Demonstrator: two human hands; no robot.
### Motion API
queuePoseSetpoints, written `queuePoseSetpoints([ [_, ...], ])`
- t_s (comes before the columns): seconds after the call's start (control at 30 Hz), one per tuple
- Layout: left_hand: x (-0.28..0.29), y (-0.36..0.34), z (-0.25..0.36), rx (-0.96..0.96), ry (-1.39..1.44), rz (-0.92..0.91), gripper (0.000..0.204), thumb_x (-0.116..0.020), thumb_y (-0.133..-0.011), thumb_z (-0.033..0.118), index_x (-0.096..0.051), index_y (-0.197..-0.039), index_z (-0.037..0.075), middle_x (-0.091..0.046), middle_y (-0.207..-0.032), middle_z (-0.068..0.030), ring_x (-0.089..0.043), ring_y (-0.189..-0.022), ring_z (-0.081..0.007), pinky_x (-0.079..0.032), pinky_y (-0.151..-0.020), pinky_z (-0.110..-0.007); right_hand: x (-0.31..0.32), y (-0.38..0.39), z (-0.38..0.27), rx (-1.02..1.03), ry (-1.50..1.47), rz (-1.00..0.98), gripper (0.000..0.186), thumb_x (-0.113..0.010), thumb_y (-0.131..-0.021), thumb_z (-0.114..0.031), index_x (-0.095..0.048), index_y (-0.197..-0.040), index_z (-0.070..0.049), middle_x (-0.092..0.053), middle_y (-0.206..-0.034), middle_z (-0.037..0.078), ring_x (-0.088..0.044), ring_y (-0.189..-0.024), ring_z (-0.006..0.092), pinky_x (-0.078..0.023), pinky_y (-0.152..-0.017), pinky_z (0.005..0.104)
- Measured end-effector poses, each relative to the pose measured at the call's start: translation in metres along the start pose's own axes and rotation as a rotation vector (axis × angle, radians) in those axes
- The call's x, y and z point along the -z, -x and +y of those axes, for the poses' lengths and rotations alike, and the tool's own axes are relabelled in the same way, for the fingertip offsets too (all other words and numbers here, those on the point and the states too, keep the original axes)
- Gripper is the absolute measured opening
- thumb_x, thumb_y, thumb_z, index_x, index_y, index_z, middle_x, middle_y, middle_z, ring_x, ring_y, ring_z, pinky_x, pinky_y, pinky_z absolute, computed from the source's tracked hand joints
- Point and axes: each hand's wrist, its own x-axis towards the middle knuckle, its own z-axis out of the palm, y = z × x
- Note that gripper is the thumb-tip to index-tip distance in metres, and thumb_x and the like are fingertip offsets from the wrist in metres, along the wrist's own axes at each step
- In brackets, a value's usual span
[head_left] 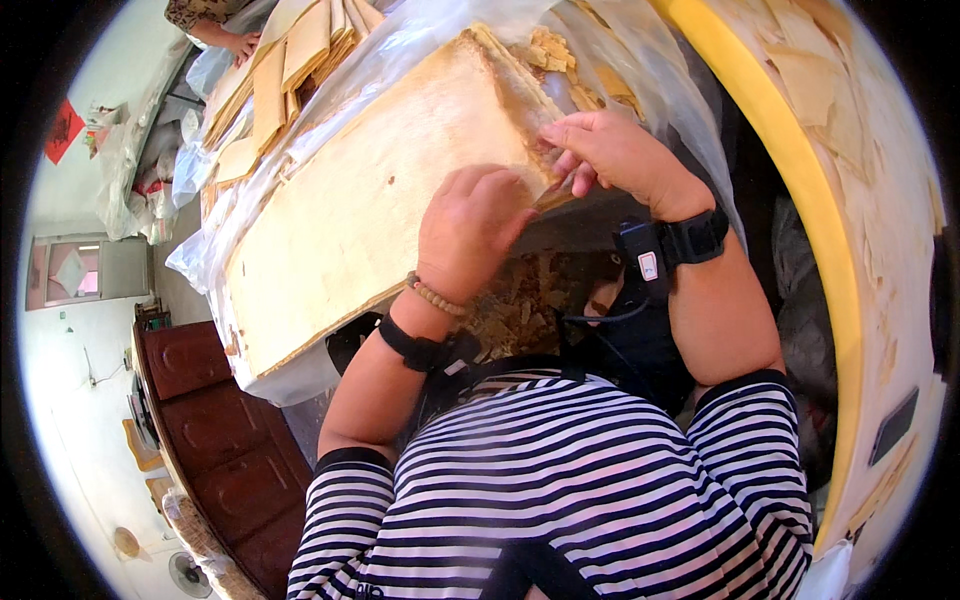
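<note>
A thick stack of large tan sheets (370,200) lies on clear plastic film in front of me. My left hand (468,228) rests curled on the stack's near corner, its fingers pressing the top sheet. My right hand (612,152) pinches the edge of the stack at that same corner, fingertips on the thin layers. Both wrists wear black straps, and the left one also has a bead bracelet. Whether a single sheet is lifted free is hard to tell.
Torn tan scraps (515,305) lie below the stack near my lap. Another person's hand (240,42) works on smaller tan piles (300,55) at the far end. A yellow-rimmed surface (800,200) curves along my right. A dark red door (215,420) lies at lower left.
</note>
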Motion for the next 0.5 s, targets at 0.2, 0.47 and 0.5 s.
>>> queuePoseSetpoints([
  [0.2, 0.0, 0.001, -0.012, 0.15, 0.174, -0.053, 0.028, -0.078, -0.08, 0.021, -0.068, -0.102, 0.007, -0.068, -0.104, -0.013, -0.062, -0.099, -0.0355, -0.051, -0.085, -0.043, 0.0, 0.002, 0.008, -0.035, -0.107, -0.077, 0.053, -0.052, -0.1, -0.051, -0.067, -0.111, -0.001, -0.074, -0.082, 0.01, -0.061, -0.057, 0.0074, -0.042, -0.05, 0.0185],
  [0.47, -0.001, -0.004, 0.004, 0.006, -0.036, -0.028, 0.032, -0.08, -0.081, 0.019, -0.066, -0.107, 0.007, -0.068, -0.111, -0.0105, -0.064, -0.1, -0.0315, -0.054, -0.084, -0.039, -0.013, -0.005, 0.014, 0.024, 0.119, -0.083, 0.049, -0.055, -0.099, -0.046, -0.072, -0.094, -0.001, -0.071, -0.074, 0.007, -0.061, -0.056, 0.009, -0.045, -0.052, 0.0201],
  [0.5, -0.002, -0.004, 0.004, -0.01, -0.032, -0.013, 0.032, -0.08, -0.08, 0.018, -0.066, -0.107, 0.007, -0.067, -0.111, -0.0106, -0.064, -0.1, -0.0316, -0.054, -0.084, -0.039, -0.013, -0.007, 0.018, 0.121, 0.086, -0.029, 0.048, -0.055, -0.099, -0.046, -0.072, -0.092, -0.002, -0.071, -0.074, 0.006, -0.061, -0.056, 0.009, -0.045, -0.052, 0.0207],
])
